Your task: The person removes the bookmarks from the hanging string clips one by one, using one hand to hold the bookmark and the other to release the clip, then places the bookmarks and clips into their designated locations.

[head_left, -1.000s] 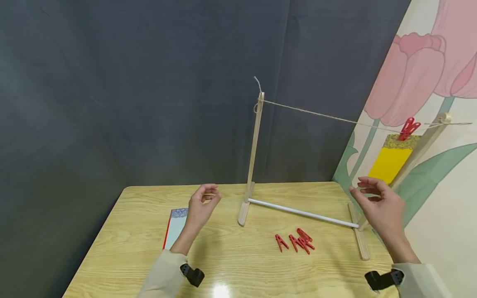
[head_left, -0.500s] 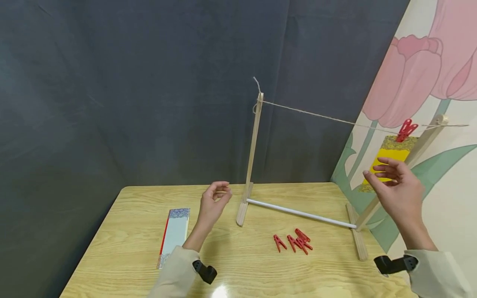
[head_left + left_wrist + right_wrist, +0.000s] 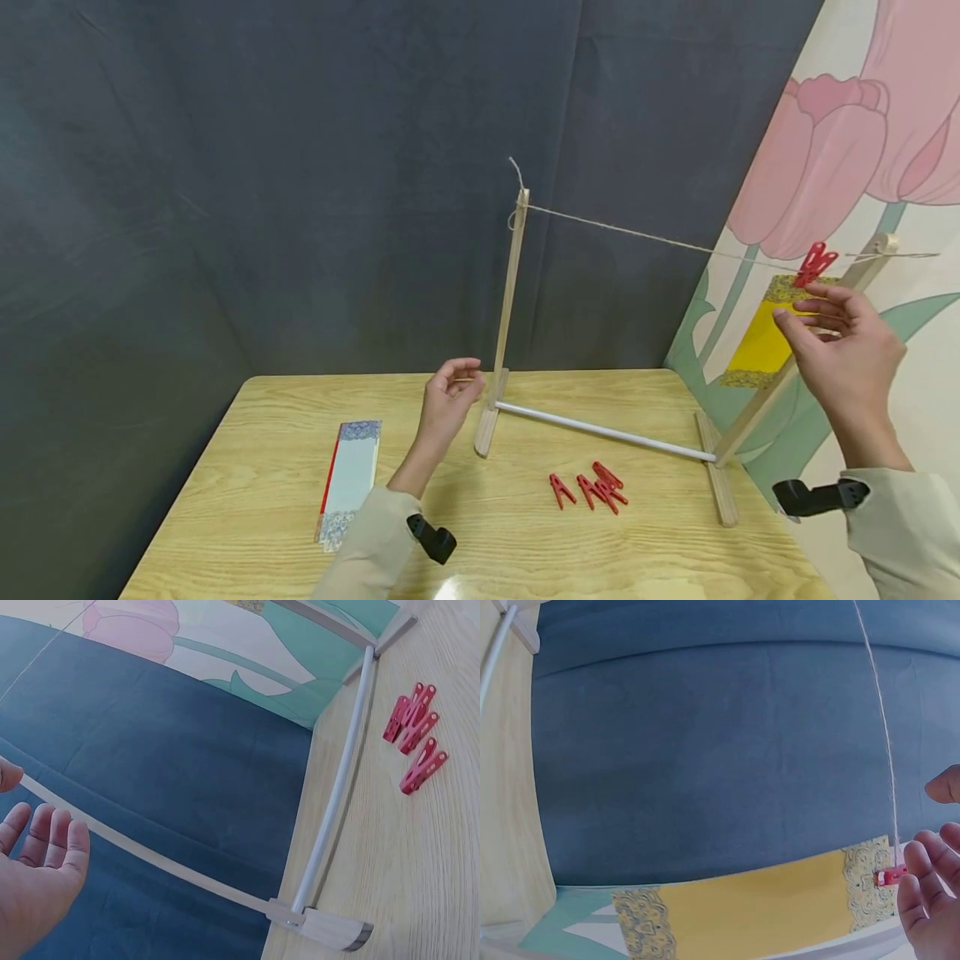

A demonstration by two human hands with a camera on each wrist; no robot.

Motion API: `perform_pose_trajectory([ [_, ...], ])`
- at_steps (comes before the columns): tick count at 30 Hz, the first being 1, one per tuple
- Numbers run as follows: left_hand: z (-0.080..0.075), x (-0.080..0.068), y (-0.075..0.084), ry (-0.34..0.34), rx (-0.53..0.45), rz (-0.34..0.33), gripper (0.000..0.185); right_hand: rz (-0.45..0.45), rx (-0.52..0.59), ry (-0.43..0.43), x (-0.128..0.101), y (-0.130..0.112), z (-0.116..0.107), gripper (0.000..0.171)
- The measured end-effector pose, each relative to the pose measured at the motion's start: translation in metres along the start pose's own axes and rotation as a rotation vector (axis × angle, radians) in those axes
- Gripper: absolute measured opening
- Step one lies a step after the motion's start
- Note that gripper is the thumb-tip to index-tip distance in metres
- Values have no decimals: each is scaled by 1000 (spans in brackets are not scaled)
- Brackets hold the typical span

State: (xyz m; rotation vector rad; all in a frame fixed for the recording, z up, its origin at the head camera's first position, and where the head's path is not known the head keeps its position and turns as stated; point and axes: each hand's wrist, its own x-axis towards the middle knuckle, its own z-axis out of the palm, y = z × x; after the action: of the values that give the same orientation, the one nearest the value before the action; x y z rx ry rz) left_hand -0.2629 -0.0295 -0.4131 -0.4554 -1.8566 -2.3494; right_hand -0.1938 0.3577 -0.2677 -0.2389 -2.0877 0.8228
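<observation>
A yellow card with patterned ends [image 3: 759,337] hangs from the string [image 3: 630,230] near the right post, held by a red clothespin [image 3: 816,265]. My right hand [image 3: 847,350] is in front of the card, just below that clothespin, fingers loosely curved and thumb apart from them, holding nothing. In the right wrist view the fingertips [image 3: 913,896] overlap the clothespin's end. My left hand [image 3: 448,408] hovers over the table beside the left post [image 3: 512,292], fingers loosely bent and holding nothing. Several red clothespins [image 3: 592,487] lie on the table between the hands.
The wooden stand has a white crossbar [image 3: 603,432] low between its feet. Light blue cards with patterned ends [image 3: 352,471] lie stacked at the table's left. A dark curtain [image 3: 375,183] hangs behind, and a tulip-painted wall [image 3: 832,167] stands on the right.
My right hand has moved up and to the right, toward the hanging clothespin. My left hand has drifted right, toward the left post, uncovering the light blue cards.
</observation>
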Motion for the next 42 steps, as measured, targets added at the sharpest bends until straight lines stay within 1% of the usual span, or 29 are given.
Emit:
perform_pose_trajectory([
  [4, 9, -3, 16, -2, -14, -13, 24, 40, -12, 16, 10, 1, -2, 44],
  [6, 12, -4, 20, -8, -13, -18, 24, 63, -8, 27, 14, 1, -3, 45],
  [9, 16, -2, 22, -23, -6, -20, 25, 79, 7, 58, 20, 0, -6, 45],
  [12, 20, 1, 23, -35, 23, -9, 26, 91, 6, 83, 27, 0, -7, 45],
  [15, 23, 3, 21, -45, 63, 18, 25, 106, -26, 95, 31, 1, -8, 45],
  [19, 27, 12, 5, -60, 119, 34, 25, 127, -79, 84, 36, 3, -10, 47],
  [22, 29, 18, -9, -73, 149, 37, 26, 149, -88, 72, 40, 4, -11, 48],
  [24, 31, 19, -12, -85, 161, 40, 27, 165, -89, 58, 42, 5, -11, 48],
  [28, 34, 21, -13, -111, 184, 40, 28, 194, -97, 34, 46, 6, -11, 49],
  [32, 40, 21, -13, -128, 211, 10, 28, 212, -101, 7, 50, 7, -10, 52],
  [35, 45, 22, -12, -138, 225, -7, 27, 217, -125, -30, 52, 6, -10, 57],
  [38, 49, 22, -13, -155, 236, -4, 27, 210, -150, -60, 53, 5, -10, 59],
  [42, 54, 22, -14, -179, 266, 11, 27, 194, -186, -80, 54, 5, -11, 58],
])
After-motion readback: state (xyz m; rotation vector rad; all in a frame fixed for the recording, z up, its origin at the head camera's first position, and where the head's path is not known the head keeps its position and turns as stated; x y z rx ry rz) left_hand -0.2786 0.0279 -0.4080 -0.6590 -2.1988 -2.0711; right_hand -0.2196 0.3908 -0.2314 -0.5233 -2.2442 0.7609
